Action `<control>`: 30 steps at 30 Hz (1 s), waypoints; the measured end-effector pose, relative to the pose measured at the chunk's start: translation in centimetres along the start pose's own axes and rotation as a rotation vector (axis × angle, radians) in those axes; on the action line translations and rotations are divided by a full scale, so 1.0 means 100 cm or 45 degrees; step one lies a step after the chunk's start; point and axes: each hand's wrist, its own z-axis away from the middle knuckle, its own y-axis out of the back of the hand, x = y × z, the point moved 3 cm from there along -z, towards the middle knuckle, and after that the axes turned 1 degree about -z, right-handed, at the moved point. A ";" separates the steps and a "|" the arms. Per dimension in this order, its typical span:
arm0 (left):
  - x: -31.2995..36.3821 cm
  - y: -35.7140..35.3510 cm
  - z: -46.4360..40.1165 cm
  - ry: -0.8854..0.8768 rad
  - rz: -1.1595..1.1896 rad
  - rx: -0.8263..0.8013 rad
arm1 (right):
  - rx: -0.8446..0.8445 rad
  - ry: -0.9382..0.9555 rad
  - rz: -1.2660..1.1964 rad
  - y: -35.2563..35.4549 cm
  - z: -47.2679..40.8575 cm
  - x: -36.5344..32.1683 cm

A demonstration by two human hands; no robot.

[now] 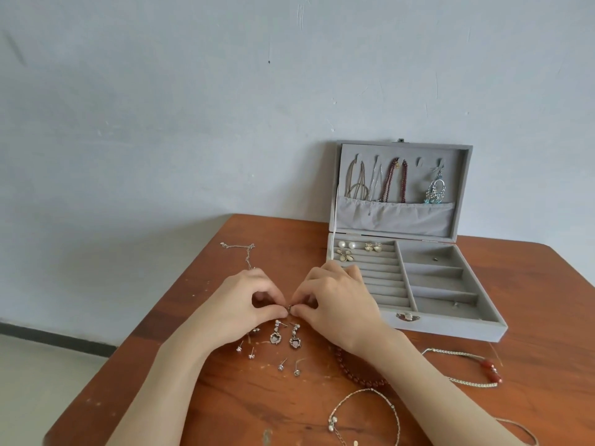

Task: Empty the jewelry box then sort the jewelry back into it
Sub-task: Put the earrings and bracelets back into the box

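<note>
A tiny metal piece (289,307), too small to identify, is pinched between the fingertips of the left hand (244,300) and the right hand (328,297), near the middle of the wooden table (531,365). The jewelry box (415,278) stands open at the far right edge, partly refilled. The piece could be dropped if either pinch slackens, and lost among the stud earrings (267,358) lying just below. The table top is scuffed; a pale blue wall (161,107) is seen behind.
</note>
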 end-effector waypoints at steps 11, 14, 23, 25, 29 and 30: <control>0.020 0.000 -0.006 -0.011 0.141 0.359 | 0.370 -0.242 -0.333 0.035 -0.002 0.043; 0.049 -0.007 -0.026 -0.110 0.127 0.293 | 0.345 -0.389 -0.267 0.050 0.001 0.079; 0.105 -0.049 -0.105 -0.175 -0.081 0.188 | 0.064 -0.423 -0.124 0.055 -0.009 0.130; 0.105 -0.054 -0.115 -0.117 -0.153 0.089 | 0.014 -0.417 -0.101 0.052 -0.013 0.135; 0.101 -0.056 -0.126 -0.078 -0.250 -0.039 | -0.046 -0.416 -0.077 0.049 -0.016 0.139; 0.100 -0.057 -0.128 -0.087 -0.247 -0.055 | -0.068 -0.422 -0.070 0.048 -0.016 0.138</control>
